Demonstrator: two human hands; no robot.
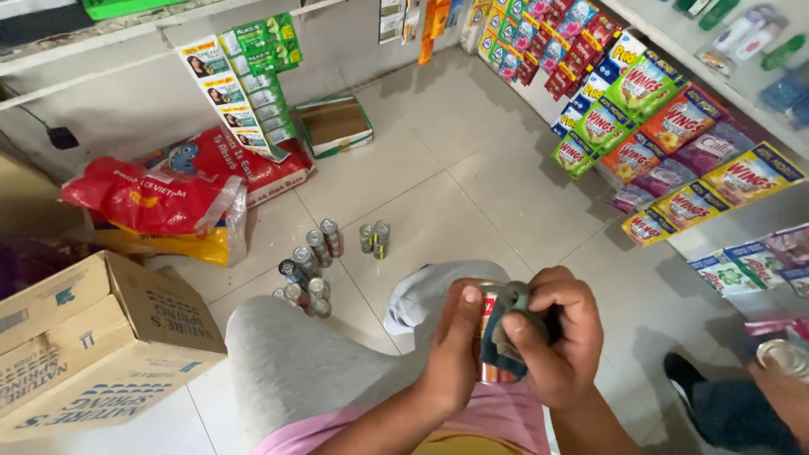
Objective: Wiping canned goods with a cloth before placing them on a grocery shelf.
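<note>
1. The left hand [456, 341] grips a small red can [487, 337] upright, fingers wrapped round its side and thumb up near the rim.
2. The right hand [559, 337] is clenched on a dark blue-green cloth [508, 333], pressing it against the can's side and top.
3. Can and cloth sit between both hands, held in the air above the person's grey-clad knee [303, 362], low in the middle of the view.
4. On the tiled floor [455, 185] beyond the knee stands a cluster of silver-topped cans [308, 270]; two more cans [375, 238] stand a little apart to the right of it.
5. An open cardboard box [93, 354] sits at the left, beside the knee.
6. Behind the box, red and yellow sacks [160, 211] lie against the wall, with a flat carton [334, 125] further back.
7. Strips of colourful sachets [666, 135] hang along the right-hand shelving.
8. At the lower right edge, another person's hand [788, 379] shows with a silver can top [784, 355] touching it; whether it grips the can cannot be told.
</note>
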